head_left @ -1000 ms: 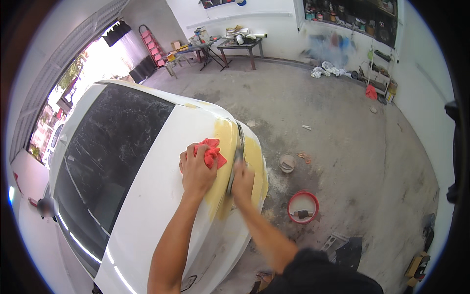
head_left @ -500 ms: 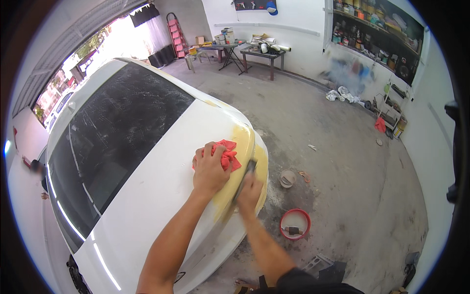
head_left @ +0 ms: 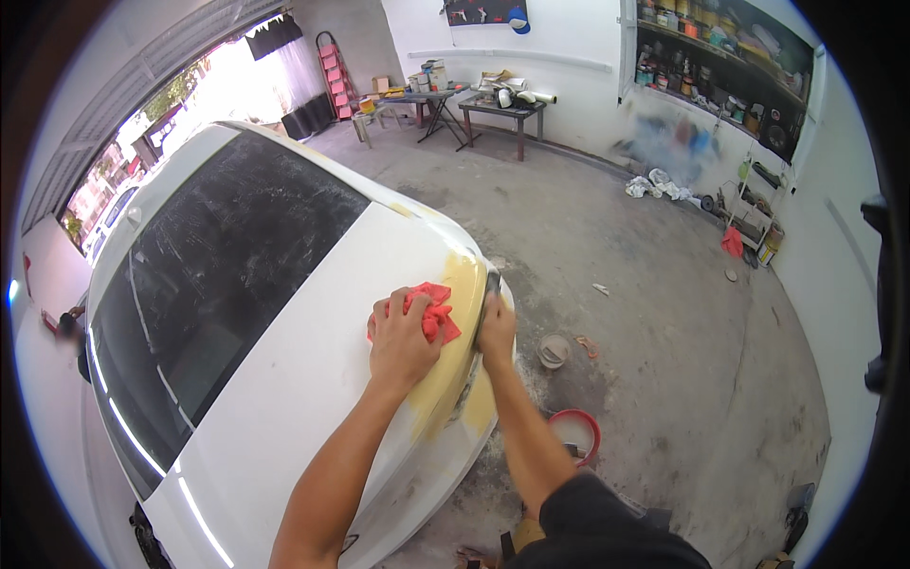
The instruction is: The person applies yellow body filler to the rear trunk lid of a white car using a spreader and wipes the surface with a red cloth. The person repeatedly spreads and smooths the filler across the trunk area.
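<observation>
In a concrete-floored garage, at frame centre, the left hand (head_left: 403, 339) presses a soft, bunchable red rag (head_left: 436, 311) flat on the white car (head_left: 284, 379)'s yellow filler patch (head_left: 453, 360), while the right hand (head_left: 495, 330) curls around the panel edge.

Floor (head_left: 664, 313): dusty grey concrete
Walls (head_left: 569, 38): white
Far end: dark tables (head_left: 502, 109)
Right: cluttered shelves (head_left: 730, 57)
Doorway (head_left: 218, 85): bright daylight

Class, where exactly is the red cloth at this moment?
The red cloth lies under the left hand on the white car's yellow patch, left of the right hand.
</observation>
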A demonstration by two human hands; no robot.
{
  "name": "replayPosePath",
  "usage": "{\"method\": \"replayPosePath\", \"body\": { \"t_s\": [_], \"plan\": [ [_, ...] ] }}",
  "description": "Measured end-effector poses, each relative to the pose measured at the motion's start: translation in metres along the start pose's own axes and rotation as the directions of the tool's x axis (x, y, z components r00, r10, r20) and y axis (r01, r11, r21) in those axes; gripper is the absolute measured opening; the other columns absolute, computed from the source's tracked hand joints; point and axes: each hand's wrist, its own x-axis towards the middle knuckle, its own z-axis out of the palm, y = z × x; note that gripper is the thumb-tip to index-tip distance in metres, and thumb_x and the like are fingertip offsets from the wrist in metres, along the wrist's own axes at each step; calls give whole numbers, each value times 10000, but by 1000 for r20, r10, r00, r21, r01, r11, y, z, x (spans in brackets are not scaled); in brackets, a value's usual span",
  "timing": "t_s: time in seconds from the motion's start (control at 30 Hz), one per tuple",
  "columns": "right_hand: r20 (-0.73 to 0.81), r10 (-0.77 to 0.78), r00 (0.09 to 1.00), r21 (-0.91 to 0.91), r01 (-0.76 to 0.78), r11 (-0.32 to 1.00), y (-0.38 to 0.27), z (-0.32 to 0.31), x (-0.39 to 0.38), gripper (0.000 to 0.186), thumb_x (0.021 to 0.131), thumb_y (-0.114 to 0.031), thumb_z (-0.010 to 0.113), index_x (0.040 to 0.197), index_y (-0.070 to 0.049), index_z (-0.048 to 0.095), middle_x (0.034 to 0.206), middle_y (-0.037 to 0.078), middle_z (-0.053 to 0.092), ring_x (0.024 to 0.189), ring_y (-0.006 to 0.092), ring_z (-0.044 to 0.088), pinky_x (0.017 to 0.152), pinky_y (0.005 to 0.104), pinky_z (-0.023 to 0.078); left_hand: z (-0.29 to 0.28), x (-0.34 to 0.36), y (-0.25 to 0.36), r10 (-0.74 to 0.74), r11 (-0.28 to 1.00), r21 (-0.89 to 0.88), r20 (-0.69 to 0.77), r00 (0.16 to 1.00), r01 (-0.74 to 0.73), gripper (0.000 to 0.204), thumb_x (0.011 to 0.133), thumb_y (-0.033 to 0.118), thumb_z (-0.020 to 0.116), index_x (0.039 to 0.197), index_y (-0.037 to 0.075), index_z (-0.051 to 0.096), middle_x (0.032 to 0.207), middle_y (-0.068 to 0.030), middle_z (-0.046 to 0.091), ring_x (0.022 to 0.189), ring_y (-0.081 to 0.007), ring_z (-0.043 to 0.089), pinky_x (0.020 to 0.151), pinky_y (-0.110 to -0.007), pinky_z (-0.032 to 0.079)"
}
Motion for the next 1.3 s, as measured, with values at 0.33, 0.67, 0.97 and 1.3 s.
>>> {"method": "replayPosePath", "body": {
  "t_s": [0.33,0.67,0.97,1.3],
  "plan": [
    [344,228,911,-7,-240,971,-15,-32,-6,506,1082,-291,616,1494,1,605,968,138,550,994,224,536,803,404,443,1,-1,2,7,1000,-7,-5,1000,-7,459,859,251,806,1283,163,651,1419,-82,541,1303,-379,474,1103,-557,424],
    [214,56,975,-174,-18,985,12,-38,-52,565,1027,-247,705,1518,1,575,1080,192,573,1002,311,567,910,416,498,5,3,0,30,999,-11,-2,1000,-30,433,861,212,803,1262,181,641,1429,-82,533,1298,-384,480,1105,-548,429],
    [144,-99,985,-106,115,988,25,-42,-109,534,1032,-194,698,1530,-44,578,1197,169,595,1071,284,620,998,358,482,8,4,-2,47,999,-8,-11,999,-47,420,867,200,797,1254,168,639,1429,-96,530,1294,-396,485,1088,-547,447],
    [126,-307,943,-169,326,930,36,-44,-133,544,991,-167,732,1504,-36,608,1330,257,591,1208,398,615,1035,436,496,9,5,-3,52,999,-10,2,999,-52,407,866,201,801,1242,161,649,1420,-87,544,1278,-393,497,1081,-542,451]
  ]
}}
